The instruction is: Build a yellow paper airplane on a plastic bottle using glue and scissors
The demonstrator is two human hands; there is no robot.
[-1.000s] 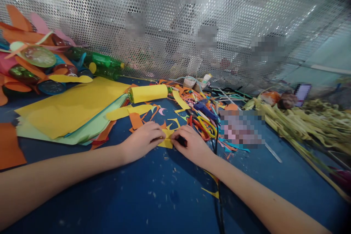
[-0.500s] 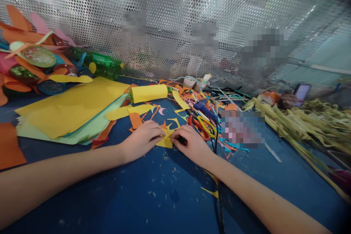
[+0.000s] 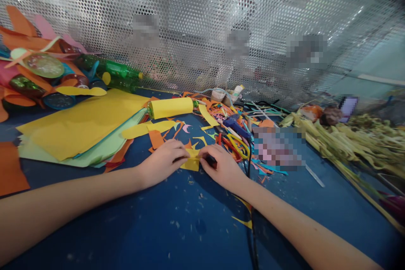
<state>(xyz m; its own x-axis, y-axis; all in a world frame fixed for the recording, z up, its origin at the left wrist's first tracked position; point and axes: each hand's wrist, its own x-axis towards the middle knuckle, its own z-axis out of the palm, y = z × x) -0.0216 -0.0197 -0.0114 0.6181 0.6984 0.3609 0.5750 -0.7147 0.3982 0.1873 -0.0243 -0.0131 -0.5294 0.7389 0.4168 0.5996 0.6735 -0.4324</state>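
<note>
Between my hands, on the blue table, is a small piece of yellow paper [image 3: 191, 163]. My left hand [image 3: 165, 161] pinches its left side, fingers closed. From the right, my right hand [image 3: 221, 165] has thumb and fingertips pressed together on the paper's other side. Just beyond lies a green bottle [image 3: 151, 110] wrapped with a yellow paper sleeve [image 3: 172, 107]. A long yellow paper shape [image 3: 139, 130] rests to the left of it. Beside my right hand are a blue glue gun [image 3: 237, 124] and scissors with yellow handles [image 3: 240, 144].
A stack of coloured paper [image 3: 85, 124] lies at the left, with paper-decorated bottles [image 3: 44, 65] behind it. Paper scraps [image 3: 211, 109] cover the middle back. A black cord [image 3: 249, 185] runs past my right wrist. Dry husks [image 3: 344, 139] lie at the right, before a perforated metal screen [image 3: 190, 17].
My hands stay almost in place on the yellow paper, with only slight finger movement. The surrounding things look unmoved.
</note>
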